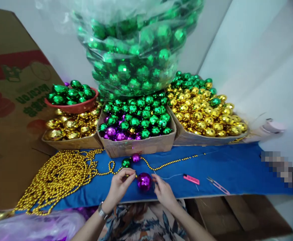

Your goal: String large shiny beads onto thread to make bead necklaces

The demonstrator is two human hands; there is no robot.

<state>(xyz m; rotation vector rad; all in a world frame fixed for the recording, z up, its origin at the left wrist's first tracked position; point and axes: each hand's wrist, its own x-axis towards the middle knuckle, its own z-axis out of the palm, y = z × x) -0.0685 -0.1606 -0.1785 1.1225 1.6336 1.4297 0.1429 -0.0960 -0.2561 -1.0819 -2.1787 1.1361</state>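
Note:
A large faceted purple ball (144, 181) is between my two hands, near the table's front edge. My left hand (121, 184) is closed in a pinch just left of it, on a gold bead string (103, 173) that leads off to the left. On the ball's right side, my right hand (163, 190) has its fingertips pinched together; what they hold is too small to make out. A thin clear thread (171, 176) runs close by these fingers. Beyond my hands lie a green ball (125, 163) and a smaller-looking purple ball (135, 157), with a gold bead strand (171, 163) stretching right.
Gold bead strands (63, 177) are heaped at left. A pink cutter-like piece (191, 179) and pink thread snips (218, 185) lie at right. Boxes of green and purple balls (138, 147) and gold balls (201, 112) line the back, below a bag of green balls (136, 57).

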